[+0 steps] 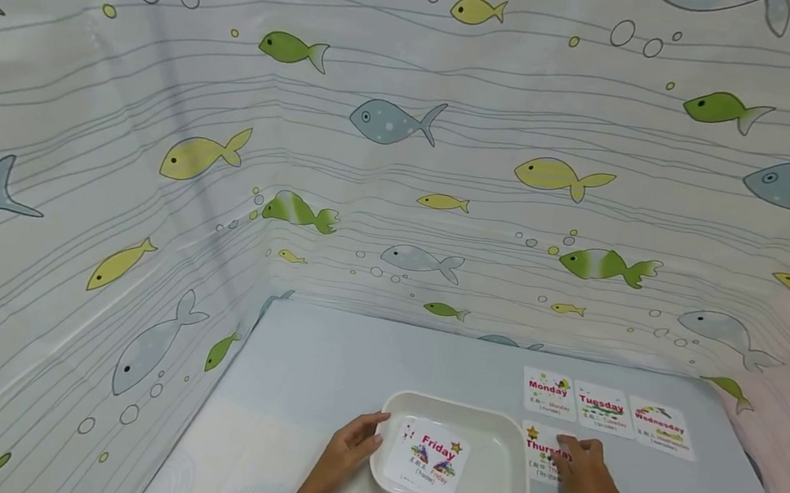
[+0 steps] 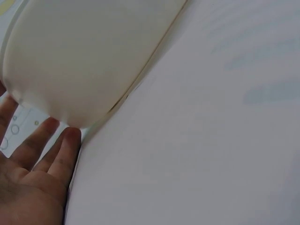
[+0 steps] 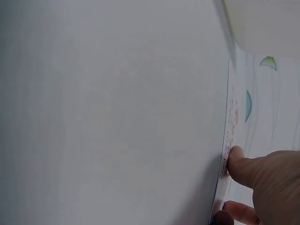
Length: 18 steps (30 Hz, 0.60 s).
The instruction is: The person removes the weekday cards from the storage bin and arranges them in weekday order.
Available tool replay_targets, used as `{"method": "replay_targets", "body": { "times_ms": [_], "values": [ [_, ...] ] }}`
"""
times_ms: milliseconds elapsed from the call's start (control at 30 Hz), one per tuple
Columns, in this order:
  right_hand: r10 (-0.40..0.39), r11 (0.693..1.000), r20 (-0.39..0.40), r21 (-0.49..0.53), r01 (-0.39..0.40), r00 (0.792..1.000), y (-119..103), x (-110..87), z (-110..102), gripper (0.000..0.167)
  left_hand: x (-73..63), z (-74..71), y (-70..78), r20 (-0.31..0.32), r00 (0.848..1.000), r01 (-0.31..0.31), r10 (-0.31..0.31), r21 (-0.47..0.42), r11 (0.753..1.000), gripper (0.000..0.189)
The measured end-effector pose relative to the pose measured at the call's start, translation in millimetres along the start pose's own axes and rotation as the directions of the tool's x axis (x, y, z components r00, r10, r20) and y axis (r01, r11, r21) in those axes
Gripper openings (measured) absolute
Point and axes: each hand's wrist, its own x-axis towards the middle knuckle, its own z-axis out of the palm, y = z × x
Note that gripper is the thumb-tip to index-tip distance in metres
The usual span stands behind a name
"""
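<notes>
White Thursday card (image 1: 536, 453) partly beneath right hand (image 1: 590, 478), pinch unclear, with spread left hand (image 1: 348, 448) against tray (image 1: 495, 468).

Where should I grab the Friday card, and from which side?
Probably pinch the Friday card by its right edge, coming from the right: it lies flat, and that edge faces bare floor in the white tray, while the left hand is at the tray's left side.
</notes>
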Motion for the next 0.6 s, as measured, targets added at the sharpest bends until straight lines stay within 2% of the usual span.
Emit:
{"method": "replay_targets", "body": {
  "times_ms": [167, 467, 600],
  "values": [
    [-0.003, 1.0, -0.02, -0.001, 0.003, 1.0, -3.7, -1.7, -1.2, 0.04, 2.6, -1.4, -1.3, 0.005, 1.0, -0.02, 0.02, 0.013, 1.0, 0.039],
    [0.003, 1.0, -0.046, -0.017, -0.003, 0.999, -3.8, -0.9, -1.3, 0.038, 0.8, -0.5, 1.1, 0.008, 1.0, -0.01, 0.01, -0.013, 1.0, 0.04],
    [0.02, 0.999, -0.03, 0.034, -0.019, 0.999, -0.9, -2.8, -4.9, 0.037, -1.7, 0.0, 1.0, -0.002, 1.0, -0.002, 0.002, -0.006, 1.0, 0.041]
  ]
}}
